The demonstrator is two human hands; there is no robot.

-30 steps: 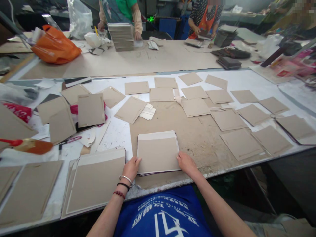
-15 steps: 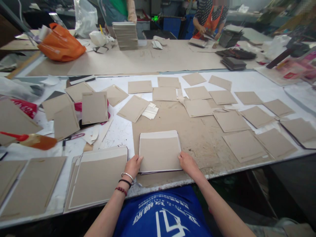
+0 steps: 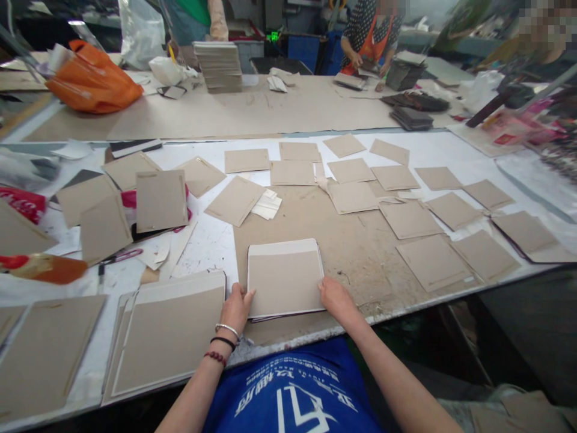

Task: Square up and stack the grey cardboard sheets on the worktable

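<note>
Right in front of me, a small stack of grey-brown board panels [image 3: 285, 282] lies on a tan board sheet [image 3: 360, 258], with a white strip along its far edge. My left hand [image 3: 237, 308] touches the stack's lower left corner, and bracelets circle that wrist. My right hand [image 3: 336, 296] rests on the lower right corner. Neither hand appears to grip the stack. Several single board panels [image 3: 409, 219] lie spread out beyond it, and a larger stacked board piece [image 3: 164, 340] sits just left of my left hand.
The white worktable [image 3: 207, 252] ends in a near edge just below my forearms. Scissors [image 3: 119, 257] and a glue brush [image 3: 45, 268] lie at the left. Beyond a far table [image 3: 252, 114] stand a tall board stack [image 3: 219, 67], an orange bag [image 3: 92, 81] and co-workers [image 3: 367, 33].
My hands stay at the stack's lower corners. The whole view sways slightly with my head, and the stack shows no clear movement of its own.
</note>
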